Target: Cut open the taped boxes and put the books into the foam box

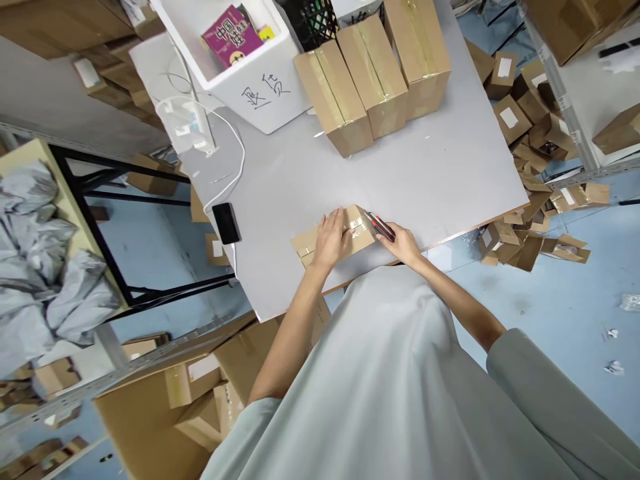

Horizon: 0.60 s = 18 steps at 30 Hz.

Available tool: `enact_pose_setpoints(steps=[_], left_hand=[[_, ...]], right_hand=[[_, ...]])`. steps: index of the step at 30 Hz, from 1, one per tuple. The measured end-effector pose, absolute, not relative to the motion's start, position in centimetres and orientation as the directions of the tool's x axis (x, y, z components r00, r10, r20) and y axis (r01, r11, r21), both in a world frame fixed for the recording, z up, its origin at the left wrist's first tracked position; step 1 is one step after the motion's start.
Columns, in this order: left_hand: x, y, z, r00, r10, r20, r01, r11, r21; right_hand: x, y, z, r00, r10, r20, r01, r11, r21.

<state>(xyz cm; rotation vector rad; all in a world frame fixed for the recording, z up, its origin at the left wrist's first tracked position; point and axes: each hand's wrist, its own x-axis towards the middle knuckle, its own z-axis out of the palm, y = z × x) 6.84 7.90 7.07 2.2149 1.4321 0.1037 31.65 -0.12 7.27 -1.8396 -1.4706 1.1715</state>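
A person in a pale grey-green garment stands at a grey table. Near its front edge lies a small taped cardboard box. The left hand rests on top of it, fingers extended and close together. The right hand is curled around a red-and-black box cutter, its tip at the box's right end; whether they touch is unclear. Left of the box lies a black smartphone; three larger taped cartons and a white bin stand farther back.
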Motion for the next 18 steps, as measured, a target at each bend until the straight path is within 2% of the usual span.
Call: enact_pose_setpoints(steps=[7,14,18], left_hand=[[8.4,8.5,7.8,0.519,0.819,-0.246,0.838,-0.429,0.338],[7.4,10.5,8.6,0.594,0.731,-0.335,0.798,-0.485,0.358],[7.9,11.4,8.9,0.612,0.703,-0.363,0.791,-0.546,0.278]], right_hand=[[30.8,0.3,7.4,0.033,0.946,-0.322,0.559,-0.284,-0.779],[30.8,-0.3,7.3,0.045,0.944,-0.327,0.547,-0.297,-0.782],[31.2,-0.6,7.3,0.058,0.942,-0.331,0.533,-0.309,-0.788]])
